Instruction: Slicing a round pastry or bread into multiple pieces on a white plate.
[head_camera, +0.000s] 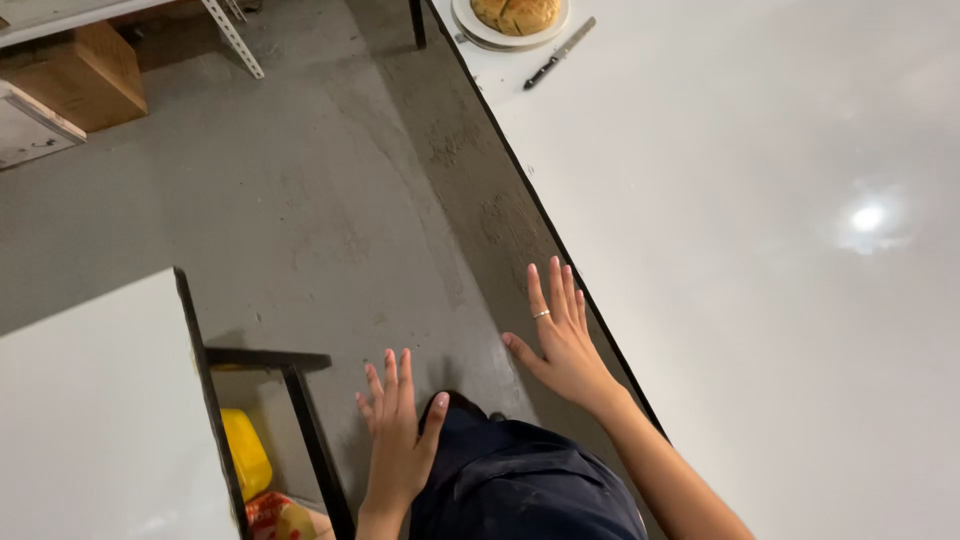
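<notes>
- Bare grey concrete floor (300, 200) runs between two glossy white worktops (760, 260).
- Left hand (398, 435) and right hand (562, 345): fingers spread, empty, over the floor; the right is nearest the worktop's dark edge.
- Round golden loaf on white plate (515, 18), black-handled knife (560, 52) beside it, at the far corner, well apart.
- Risk: the plate sits close to that corner; a bump could tip it off.

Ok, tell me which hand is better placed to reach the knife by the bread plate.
Probably the right hand: it hovers open at the white table's edge, on the knife's side. The left hand hangs open over the floor, farther from the table.
</notes>
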